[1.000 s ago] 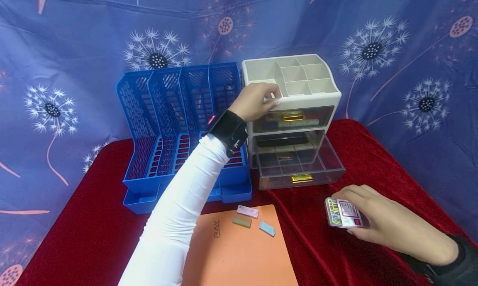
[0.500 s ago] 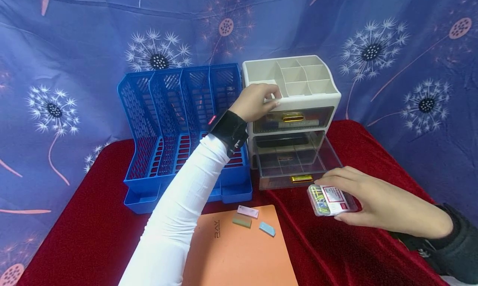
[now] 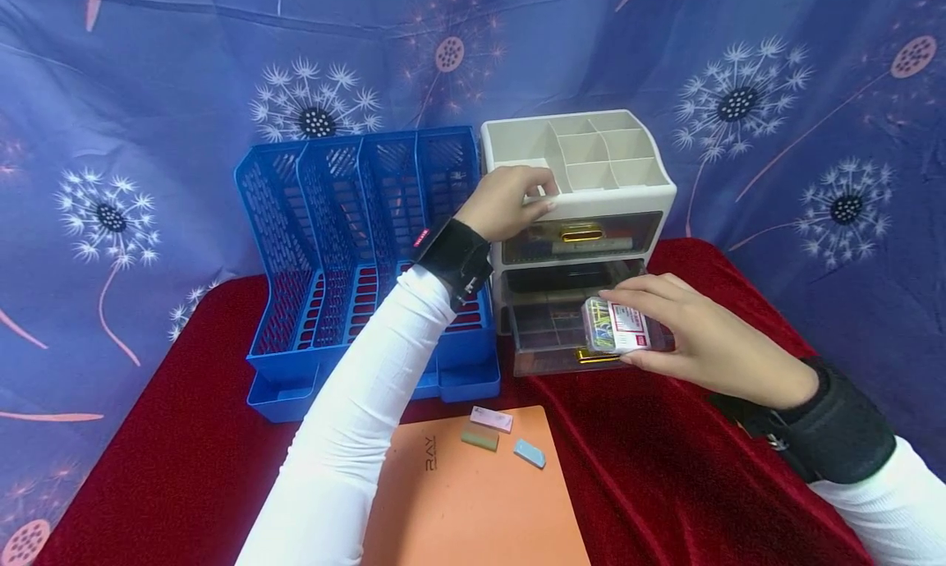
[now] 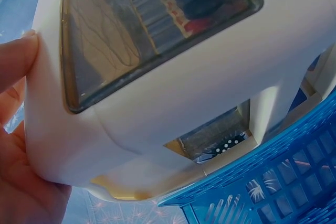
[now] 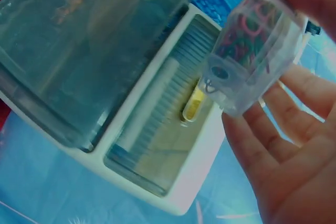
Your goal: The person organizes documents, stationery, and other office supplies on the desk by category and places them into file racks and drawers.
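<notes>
Clear box (image 3: 602, 328) of coloured clip-like pieces, 1: pinched between thumb and fingers of the right hand (image 3: 687, 336), label facing up. Directly behind and below this grip, lower drawer (image 3: 532, 361), pulled out; contact with the box cannot be told. Up and left of it, left hand (image 3: 510, 196), gripping the front rim of the white organizer (image 3: 628, 195). Handling, as judged: pinch kept firm on the box sides, box level and lifted past the drawer's front edge, left hand bracing the frame against sliding. Markings: box label (image 3: 628, 326), white with red block, print too small to read; orange sheet (image 3: 473, 500), below and left of the right grip, lettered "RAY"; red tag (image 3: 421, 237) on the left wristband (image 3: 454, 260), illegible.
</notes>
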The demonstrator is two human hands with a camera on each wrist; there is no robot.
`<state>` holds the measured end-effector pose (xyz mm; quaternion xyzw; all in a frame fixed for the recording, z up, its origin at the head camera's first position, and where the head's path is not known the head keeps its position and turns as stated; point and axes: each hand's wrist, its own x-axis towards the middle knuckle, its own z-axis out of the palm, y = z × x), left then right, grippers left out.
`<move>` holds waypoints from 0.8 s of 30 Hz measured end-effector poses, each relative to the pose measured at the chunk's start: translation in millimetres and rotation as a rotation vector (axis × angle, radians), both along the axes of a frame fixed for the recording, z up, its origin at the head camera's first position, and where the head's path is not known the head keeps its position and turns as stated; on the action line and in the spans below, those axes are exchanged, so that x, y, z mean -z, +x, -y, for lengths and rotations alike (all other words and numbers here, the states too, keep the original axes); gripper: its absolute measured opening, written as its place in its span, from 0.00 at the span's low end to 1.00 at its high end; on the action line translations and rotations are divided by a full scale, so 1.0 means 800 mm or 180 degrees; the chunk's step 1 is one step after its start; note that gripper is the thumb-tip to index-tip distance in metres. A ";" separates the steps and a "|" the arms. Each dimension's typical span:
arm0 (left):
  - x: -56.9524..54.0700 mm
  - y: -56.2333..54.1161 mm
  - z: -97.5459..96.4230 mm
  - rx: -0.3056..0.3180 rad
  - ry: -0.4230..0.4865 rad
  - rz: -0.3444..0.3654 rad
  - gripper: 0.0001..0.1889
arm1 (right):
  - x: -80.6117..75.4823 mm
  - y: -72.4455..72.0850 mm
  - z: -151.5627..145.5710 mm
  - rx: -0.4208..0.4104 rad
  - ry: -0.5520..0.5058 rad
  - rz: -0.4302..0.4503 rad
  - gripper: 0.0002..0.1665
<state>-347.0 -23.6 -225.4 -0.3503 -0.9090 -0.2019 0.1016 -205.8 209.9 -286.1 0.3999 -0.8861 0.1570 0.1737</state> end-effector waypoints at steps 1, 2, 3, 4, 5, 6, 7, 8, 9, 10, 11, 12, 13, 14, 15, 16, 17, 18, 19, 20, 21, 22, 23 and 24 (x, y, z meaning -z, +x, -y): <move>0.000 0.000 0.000 0.0002 0.0003 0.0000 0.09 | 0.001 -0.003 0.002 0.0024 -0.0011 0.0028 0.42; 0.000 0.000 0.000 0.0002 0.0007 0.0001 0.09 | 0.002 -0.006 0.003 0.0056 -0.0020 0.0048 0.42; 0.000 0.000 0.000 0.0005 0.0008 -0.0005 0.09 | 0.003 -0.009 0.005 0.0088 -0.0022 0.0058 0.41; 0.000 0.000 0.000 0.0007 0.0008 -0.0010 0.09 | 0.004 -0.013 0.005 0.0107 -0.0033 0.0074 0.41; 0.000 0.000 0.000 0.0011 0.0009 -0.0016 0.09 | 0.005 -0.016 0.006 0.0137 -0.0041 0.0095 0.41; 0.000 0.000 0.000 0.0013 0.0008 -0.0021 0.09 | 0.007 -0.019 0.007 0.0161 -0.0056 0.0125 0.41; 0.000 0.000 0.000 0.0013 0.0010 -0.0027 0.09 | 0.008 -0.021 0.008 0.0183 -0.0069 0.0149 0.41; 0.000 0.000 0.000 0.0012 0.0012 -0.0029 0.09 | 0.009 -0.024 0.008 0.0204 -0.0073 0.0178 0.41; 0.000 0.000 0.000 0.0011 0.0011 -0.0025 0.09 | 0.011 -0.026 0.009 0.0220 -0.0075 0.0215 0.40; 0.000 0.000 0.000 0.0012 0.0012 -0.0021 0.09 | 0.012 -0.029 0.009 0.0241 -0.0072 0.0258 0.40; 0.000 0.001 0.000 0.0011 0.0010 -0.0018 0.09 | 0.014 -0.031 0.010 0.0265 -0.0069 0.0311 0.39; 0.000 0.001 0.000 0.0008 0.0012 -0.0012 0.09 | 0.015 -0.034 0.011 0.0277 -0.0065 0.0353 0.38; 0.000 0.001 0.000 0.0006 0.0014 -0.0007 0.09 | 0.016 -0.037 0.011 0.0289 -0.0053 0.0401 0.38; 0.000 0.001 0.000 0.0005 0.0013 -0.0001 0.09 | 0.018 -0.040 0.011 0.0305 -0.0037 0.0441 0.37; 0.000 0.002 0.000 0.0007 0.0012 0.0003 0.09 | 0.019 -0.043 0.011 0.0319 -0.0020 0.0485 0.37; 0.000 0.002 0.000 0.0011 0.0011 0.0001 0.09 | 0.020 -0.046 0.010 0.0333 0.0001 0.0527 0.37; 0.000 0.002 0.000 0.0014 0.0015 0.0003 0.09 | 0.021 -0.049 0.010 0.0343 0.0015 0.0569 0.37; 0.000 0.002 0.000 0.0018 0.0017 0.0002 0.09 | 0.022 -0.053 0.010 0.0351 0.0034 0.0608 0.36; 0.000 0.002 0.000 0.0025 0.0021 -0.0003 0.08 | 0.023 -0.056 0.010 0.0353 0.0049 0.0660 0.36; 0.000 0.002 0.000 0.0027 0.0025 -0.0004 0.08 | 0.024 -0.059 0.010 0.0343 0.0055 0.0715 0.35; 0.000 0.002 0.000 0.0028 0.0030 -0.0002 0.08 | 0.025 -0.062 0.010 0.0335 0.0066 0.0777 0.35; 0.000 0.002 0.000 0.0028 0.0032 -0.0003 0.08 | 0.026 -0.065 0.010 0.0338 0.0083 0.0839 0.35; 0.000 0.002 0.000 0.0026 0.0034 -0.0007 0.08 | 0.027 -0.068 0.010 0.0337 0.0092 0.0890 0.34; 0.000 0.002 0.000 0.0025 0.0036 -0.0009 0.08 | 0.028 -0.070 0.010 0.0339 0.0103 0.0937 0.34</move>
